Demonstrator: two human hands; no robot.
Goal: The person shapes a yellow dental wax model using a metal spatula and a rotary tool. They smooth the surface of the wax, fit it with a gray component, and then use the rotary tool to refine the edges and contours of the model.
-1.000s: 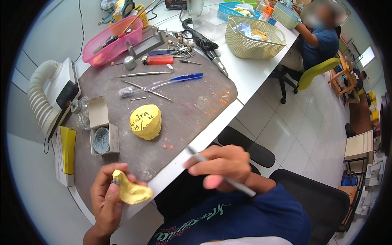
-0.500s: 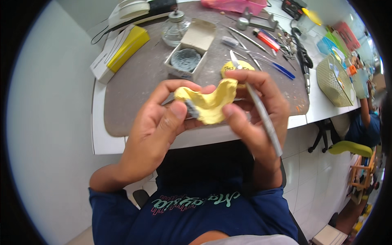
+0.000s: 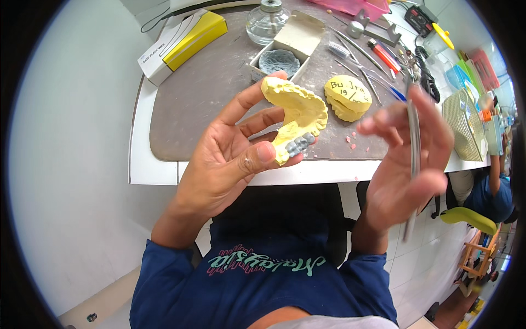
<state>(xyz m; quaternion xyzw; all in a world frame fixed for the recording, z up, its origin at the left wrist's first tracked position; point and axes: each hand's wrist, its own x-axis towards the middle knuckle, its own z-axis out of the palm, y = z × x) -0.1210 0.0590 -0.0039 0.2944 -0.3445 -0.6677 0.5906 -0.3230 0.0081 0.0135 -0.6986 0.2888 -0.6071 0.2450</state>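
My left hand (image 3: 224,151) grips a yellow plaster dental cast (image 3: 308,109), its curved arch tilted up with the thumb at one end. A short row of grey wax teeth (image 3: 300,143) sits on the cast close to that thumb. To the right, my right hand (image 3: 392,172) is raised apart from the cast and blurred by motion. A slim metal wax knife (image 3: 414,137) lies across its fingers, its tip smeared. Another yellow cast (image 3: 348,97) with handwriting on it rests on the mat between the hands.
An open white box (image 3: 300,34) holds a grey wax disc (image 3: 278,62) behind my left hand. Beyond are a glass spirit burner (image 3: 266,24), a yellow-white carton (image 3: 183,46) and a red lighter (image 3: 384,56) among metal tools. A woven basket (image 3: 463,123) stands right; another person sits past it.
My right hand has let go of the cast and moved right with the wax knife. My left hand has turned the cast, bringing the grey teeth into fuller view. The head view has shifted.
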